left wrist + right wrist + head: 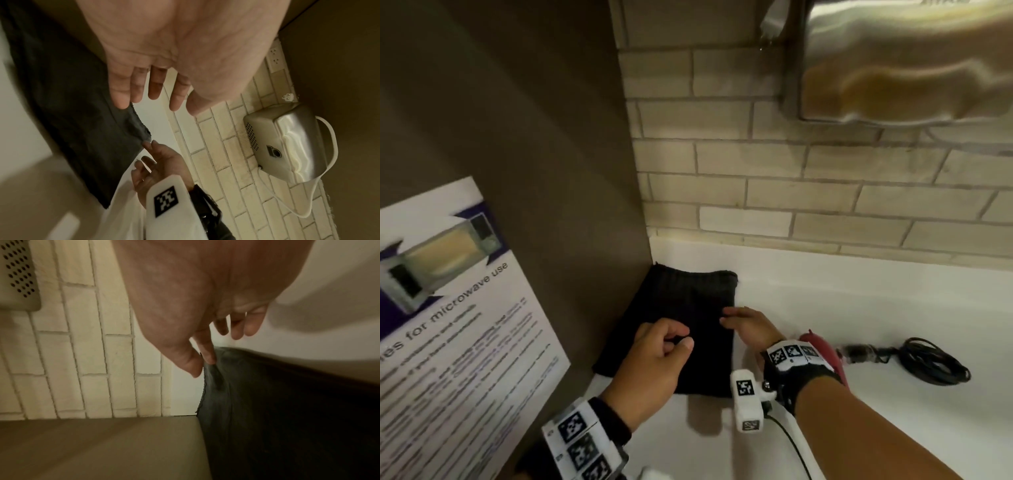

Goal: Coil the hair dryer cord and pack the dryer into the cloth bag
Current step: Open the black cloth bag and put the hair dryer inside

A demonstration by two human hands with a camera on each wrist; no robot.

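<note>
Both hands are down on the black cloth bag [681, 322], which lies flat on the white counter [859, 301] in the corner, its long axis running away from the person toward the brick wall [791, 192]. The left hand [654, 363] sits over the bag's middle with fingers curled and thumb meeting forefinger; it looks like a pinch on the fabric, though the wrist view is too blurred to be sure. The right hand [748, 327] is at the bag's right edge, thumb and forefinger closing on the hem, the other fingers loose.

The dryer [825, 353], red-bodied, lies just behind the right wrist, with its cord [931, 363] already bundled in loops farther out to the right. So the dryer is nearer the right hand by far. The bag's mouth seems to be the far end, but I can't tell for certain.
</note>
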